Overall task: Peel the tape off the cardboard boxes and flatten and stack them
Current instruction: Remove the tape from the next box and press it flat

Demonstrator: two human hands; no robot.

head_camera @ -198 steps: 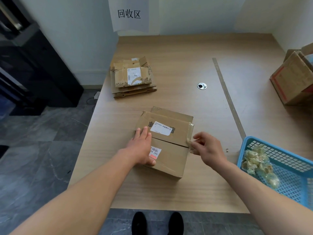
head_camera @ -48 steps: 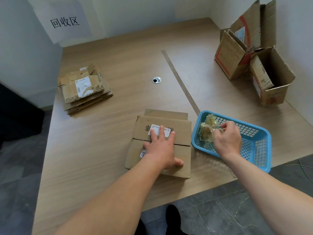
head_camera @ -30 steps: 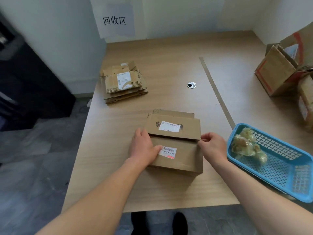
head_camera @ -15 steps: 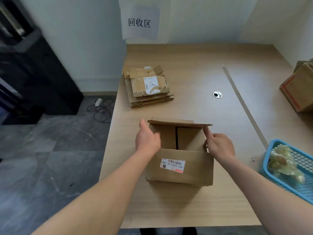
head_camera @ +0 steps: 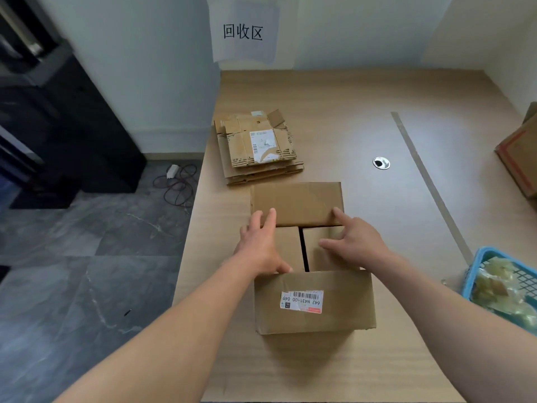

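Cardboard box (head_camera: 337, 318) sits open at centre frame; my left hand (head_camera: 260, 247) and right hand (head_camera: 356, 242) rest spread, fingers loose, on its inner flaps (head_camera: 290, 250). Flattened stack (head_camera: 258, 146) lies just above it in frame.

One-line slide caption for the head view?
Left hand and right hand spread the top flaps of a cardboard box on the table, flattened boxes stacked behind, blue basket at right.

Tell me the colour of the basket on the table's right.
The basket is light blue, with an open grid pattern; the head view shows it.
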